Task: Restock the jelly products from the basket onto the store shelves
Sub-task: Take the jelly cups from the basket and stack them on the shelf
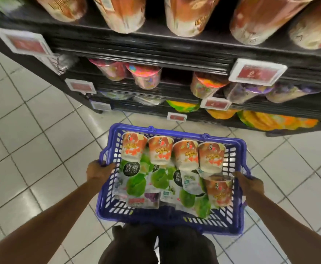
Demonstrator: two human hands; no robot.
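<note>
A blue plastic basket (pixel 167 220) is held level in front of the person, its long axis running left to right, roughly parallel to the shelf fronts beyond it. The left hand (pixel 98 171) grips the basket's left rim with fingers curled over the edge. The right hand (pixel 249 184) grips the right rim the same way.

Along the basket's far side, four orange-labelled jelly cups (pixel 174 155) lie on their sides in a row. Their wide lidded ends point toward the shelves and their narrow bases toward the person. A fifth cup (pixel 219 191) lies at the basket's right side, nearer the person, pointing the same way. Under the cups, green-printed jelly pouches (pixel 136 180) lie flat across the basket floor, overlapping at mixed angles.

Beyond the basket stand black shelves (pixel 155 46) in several tiers, blurred. The top tier carries matching orange cups (pixel 182 16), and the lower tiers hold pink, purple and yellow packs. Red-and-white price tags (pixel 256 73) clip to the shelf edges. Below the basket is a pale tiled floor (pixel 22 149) with dark grout lines.
</note>
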